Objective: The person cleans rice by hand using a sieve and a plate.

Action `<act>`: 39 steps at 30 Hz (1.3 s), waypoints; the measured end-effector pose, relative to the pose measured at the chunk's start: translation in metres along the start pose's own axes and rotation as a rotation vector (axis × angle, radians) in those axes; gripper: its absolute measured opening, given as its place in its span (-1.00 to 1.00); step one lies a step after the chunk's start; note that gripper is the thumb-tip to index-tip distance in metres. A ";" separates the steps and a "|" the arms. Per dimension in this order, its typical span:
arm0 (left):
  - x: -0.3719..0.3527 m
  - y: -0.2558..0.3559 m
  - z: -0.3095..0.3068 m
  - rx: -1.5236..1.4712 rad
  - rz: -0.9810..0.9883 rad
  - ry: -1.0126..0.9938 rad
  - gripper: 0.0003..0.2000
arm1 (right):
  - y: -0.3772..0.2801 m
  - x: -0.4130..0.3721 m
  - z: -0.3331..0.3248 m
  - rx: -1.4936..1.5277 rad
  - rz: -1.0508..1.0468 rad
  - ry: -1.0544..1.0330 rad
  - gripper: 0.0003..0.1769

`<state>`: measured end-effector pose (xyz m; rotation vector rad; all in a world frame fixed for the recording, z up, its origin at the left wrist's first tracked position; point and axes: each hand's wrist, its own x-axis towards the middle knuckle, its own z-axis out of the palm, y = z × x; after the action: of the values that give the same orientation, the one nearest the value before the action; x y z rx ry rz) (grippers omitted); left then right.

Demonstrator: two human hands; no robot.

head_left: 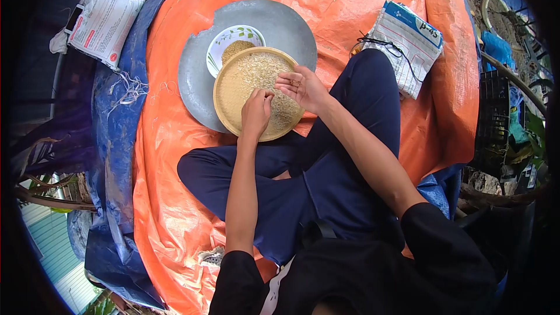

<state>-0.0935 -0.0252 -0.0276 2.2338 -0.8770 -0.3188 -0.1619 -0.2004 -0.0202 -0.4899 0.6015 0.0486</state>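
A round woven winnowing tray [230, 96] rests tilted across my lap and over a grey metal tray, with pale husky grain [280, 111] spread over its right side. My left hand [256, 114] is above the middle of the woven tray, its fingers pinched together; whatever they may hold is too small to make out. To its right, my right hand [303, 88] hovers over the grain, palm turned inward, fingers loosely bent and apart. Partly hidden behind the woven tray is a white plate with green leaves [245, 32], bearing a heap of brownish grain [234, 50].
Under the plate lies the large grey metal tray [198, 96], its rim broken at upper left. An orange tarpaulin [169, 181] covers the ground, beside a blue one [119, 134]. A printed sack [108, 26] lies left; a folded sack with black cord [408, 46] lies right.
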 end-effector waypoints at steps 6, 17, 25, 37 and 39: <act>-0.003 0.007 0.009 0.220 0.073 -0.069 -0.92 | -0.001 0.000 0.000 -0.002 0.016 0.014 -0.38; -0.002 0.000 0.022 0.422 0.137 -0.140 -0.88 | 0.000 0.001 0.000 -0.024 0.018 0.005 -0.38; -0.003 0.000 0.006 0.292 0.077 -0.122 -0.90 | -0.001 -0.001 0.000 -0.030 0.011 0.011 -0.38; -0.003 0.003 0.009 0.285 0.154 -0.138 -0.92 | -0.002 0.000 0.000 -0.019 0.016 0.009 -0.38; -0.002 0.002 0.013 0.334 0.192 -0.139 -0.93 | -0.002 0.001 0.000 -0.017 0.012 0.001 -0.38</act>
<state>-0.1014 -0.0316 -0.0356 2.4253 -1.2904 -0.2540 -0.1610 -0.2017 -0.0198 -0.5031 0.6056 0.0651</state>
